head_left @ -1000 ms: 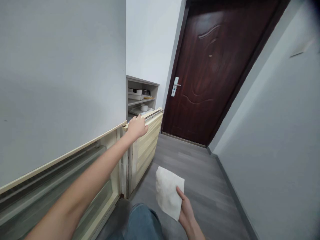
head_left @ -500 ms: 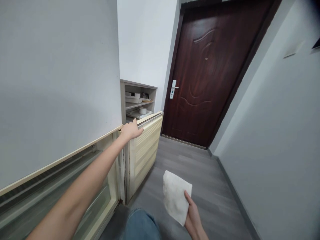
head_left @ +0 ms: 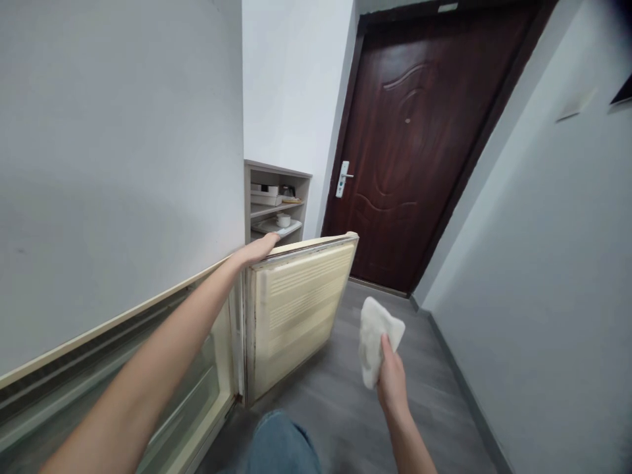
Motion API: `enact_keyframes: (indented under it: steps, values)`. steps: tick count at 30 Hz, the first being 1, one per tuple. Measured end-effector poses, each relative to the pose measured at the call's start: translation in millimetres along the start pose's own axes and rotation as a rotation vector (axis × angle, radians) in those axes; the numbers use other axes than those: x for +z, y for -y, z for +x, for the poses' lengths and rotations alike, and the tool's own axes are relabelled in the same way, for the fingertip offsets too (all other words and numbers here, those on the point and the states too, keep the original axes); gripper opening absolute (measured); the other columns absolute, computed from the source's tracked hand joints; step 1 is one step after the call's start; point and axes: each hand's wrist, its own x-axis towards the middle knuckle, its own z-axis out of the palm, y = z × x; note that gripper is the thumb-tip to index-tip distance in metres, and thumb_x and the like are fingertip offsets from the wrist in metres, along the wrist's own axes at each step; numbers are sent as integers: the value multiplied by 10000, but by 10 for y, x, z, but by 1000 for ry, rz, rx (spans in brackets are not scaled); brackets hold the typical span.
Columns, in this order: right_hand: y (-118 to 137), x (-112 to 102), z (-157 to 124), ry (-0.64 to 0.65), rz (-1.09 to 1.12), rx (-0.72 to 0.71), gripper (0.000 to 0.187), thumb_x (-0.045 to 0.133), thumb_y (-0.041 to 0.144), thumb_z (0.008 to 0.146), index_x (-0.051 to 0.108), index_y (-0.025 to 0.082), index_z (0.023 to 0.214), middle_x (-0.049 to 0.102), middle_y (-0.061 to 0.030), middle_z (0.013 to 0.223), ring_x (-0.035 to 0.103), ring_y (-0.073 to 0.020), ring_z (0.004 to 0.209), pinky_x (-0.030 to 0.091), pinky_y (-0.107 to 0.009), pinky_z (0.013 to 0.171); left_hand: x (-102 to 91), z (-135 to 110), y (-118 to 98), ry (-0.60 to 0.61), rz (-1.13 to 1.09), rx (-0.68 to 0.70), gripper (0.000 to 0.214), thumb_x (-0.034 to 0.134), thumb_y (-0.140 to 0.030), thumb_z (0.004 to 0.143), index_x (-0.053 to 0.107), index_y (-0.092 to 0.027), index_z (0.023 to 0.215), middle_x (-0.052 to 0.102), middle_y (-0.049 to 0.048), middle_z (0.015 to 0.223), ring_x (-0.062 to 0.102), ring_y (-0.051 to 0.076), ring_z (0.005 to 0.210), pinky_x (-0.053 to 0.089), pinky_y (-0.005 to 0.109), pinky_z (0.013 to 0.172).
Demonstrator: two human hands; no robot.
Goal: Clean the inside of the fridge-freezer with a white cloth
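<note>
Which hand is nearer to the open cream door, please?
The left. The left hand is at the top edge of the cream door; the right hand holds a white cloth, apart from it.

one head camera is looking forward and down from above the knee (head_left: 282, 442), sitting tilted so that the door (head_left: 405, 158) is leaning rightward. it is viewing the left hand (head_left: 259, 250) and right hand (head_left: 393, 380) from close by, while the shelf (head_left: 276, 209) and door are standing farther off.
</note>
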Motion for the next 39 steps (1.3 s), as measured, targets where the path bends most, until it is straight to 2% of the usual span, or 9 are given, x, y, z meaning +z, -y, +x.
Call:
enact_keyframes:
  steps: [4, 8, 12, 14, 17, 22, 27, 32, 39]
  values:
    - [526, 521, -11, -26, -282, -648, 677, 439, 561, 845, 467, 100, 1340, 546, -166, 1319, 494, -300, 1230, 384, -453, 1024, -54, 47, -7, 29, -237, -45, 672, 181, -539, 824, 339, -246, 1407, 518, 105, 1418, 560, 276, 1220, 478, 433, 974]
    - [794, 1445, -127, 155, -593, -1154, 594, 375, 346, 904, 322, 110, 1446, 310, -145, 1512, 222, -269, 1412, 220, -483, 1132, -127, 32, -191, -89, -388, -36, 669, 166, -500, 822, 358, -206, 1391, 365, 116, 1521, 396, 293, 1362, 428, 479, 1038]
    - [844, 2379, -385, 550, -1069, -1282, 512, 389, 336, 919, 444, 88, 1363, 472, -178, 1392, 386, -275, 1304, 304, -458, 1068, -254, -113, -460, -255, -407, 123, 594, 171, -432, 847, 431, -203, 1330, 432, 67, 1490, 428, 241, 1340, 384, 421, 1092]
    - [851, 2684, -482, 594, -1183, -1283, 536, 336, 449, 940, 530, 60, 1254, 592, -196, 1218, 507, -293, 1155, 373, -482, 977, -307, -190, -563, -347, -292, 264, 556, 217, -426, 853, 540, -168, 1225, 541, 88, 1393, 475, 238, 1291, 355, 406, 1112]
    - [873, 2865, -512, 614, -1286, -1247, 656, 244, 559, 941, 564, 32, 1165, 622, -204, 1111, 564, -289, 1018, 431, -465, 863, -346, -221, -636, -394, -136, 355, 479, 307, -449, 846, 621, -192, 1101, 617, 68, 1293, 497, 229, 1255, 305, 391, 1134]
    - [902, 2686, -404, 544, -1226, -1390, 636, 186, 543, 964, 587, 75, 1122, 587, -156, 1144, 526, -257, 1035, 445, -404, 806, -350, -32, -516, -382, 49, 320, 475, 257, -412, 852, 639, -225, 1064, 651, 53, 1244, 554, 211, 1183, 388, 348, 1049]
    - [951, 2379, -288, 431, -1235, -1455, 583, 201, 512, 973, 610, 109, 1068, 586, -121, 1076, 502, -250, 993, 435, -412, 780, -361, 89, -343, -407, 354, 281, 500, 257, -409, 842, 641, -174, 1060, 669, 143, 1190, 589, 285, 1126, 446, 395, 953]
    - [1084, 1933, -4, 355, -1317, -1335, 516, 253, 500, 969, 593, 138, 1109, 577, -109, 1087, 492, -249, 1004, 418, -402, 809, -357, 26, -358, -383, 470, 316, 519, 244, -410, 844, 633, -122, 1032, 669, 195, 1137, 599, 319, 1079, 457, 425, 908]
    - [1394, 957, 517, 193, -1470, -1075, 478, 250, 444, 979, 586, 124, 1096, 595, -133, 1073, 512, -252, 994, 380, -381, 821, -312, 72, -311, -390, 566, 334, 492, 225, -414, 856, 623, -152, 981, 669, 173, 1090, 596, 318, 1039, 465, 412, 849]
